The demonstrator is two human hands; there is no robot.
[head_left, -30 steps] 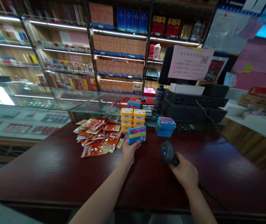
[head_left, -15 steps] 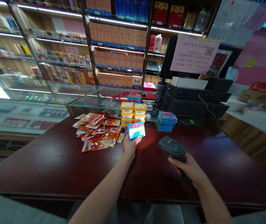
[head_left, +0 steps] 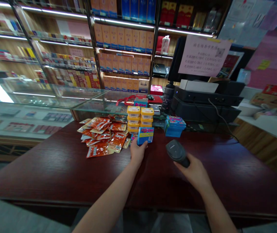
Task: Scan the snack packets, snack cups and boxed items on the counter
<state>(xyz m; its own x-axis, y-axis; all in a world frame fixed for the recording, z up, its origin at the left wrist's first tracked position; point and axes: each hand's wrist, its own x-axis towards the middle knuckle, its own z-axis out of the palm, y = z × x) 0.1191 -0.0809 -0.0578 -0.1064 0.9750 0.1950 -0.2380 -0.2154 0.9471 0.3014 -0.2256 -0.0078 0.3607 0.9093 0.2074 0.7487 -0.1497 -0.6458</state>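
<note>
- Extends left hand (head_left: 138, 151) forward, closed on blue packet (head_left: 145, 135), upright just before yellow tubs (head_left: 140, 119).
- Grips black scanner (head_left: 176, 151) in right hand (head_left: 193, 171), low over the surface (head_left: 55, 171).
- Shows white barcode label on packet face.

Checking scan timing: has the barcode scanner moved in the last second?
Yes, slightly. Since half a second ago the scanner in the right hand has shifted left and a bit nearer the blue pack stack behind it.
</note>
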